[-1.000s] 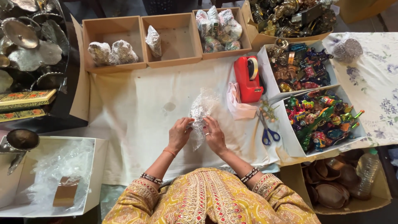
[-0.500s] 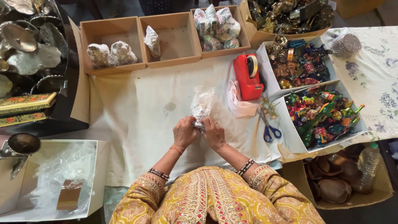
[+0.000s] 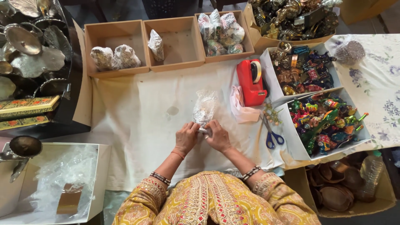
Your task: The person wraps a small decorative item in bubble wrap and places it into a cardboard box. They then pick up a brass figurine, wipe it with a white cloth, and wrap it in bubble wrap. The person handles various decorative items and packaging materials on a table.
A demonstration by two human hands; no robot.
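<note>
My left hand (image 3: 186,137) and my right hand (image 3: 218,136) meet over the white cloth (image 3: 141,112), both gripping the lower end of a small item wrapped in clear plastic wrap (image 3: 204,107). The wrapped bundle stands upright between my fingertips, its top pointing away from me. What is inside it is hidden by the crinkled wrap.
Three cardboard trays at the back hold wrapped bundles (image 3: 114,57), (image 3: 156,43), (image 3: 221,29). A red tape dispenser (image 3: 251,81) and blue-handled scissors (image 3: 271,135) lie to the right. White boxes of colourful figurines (image 3: 325,121) stand at right. A box with plastic wrap (image 3: 62,179) sits at lower left.
Both hands have drawn slightly nearer to me and closer together on the bundle's base. The wrapped item now stands more upright.
</note>
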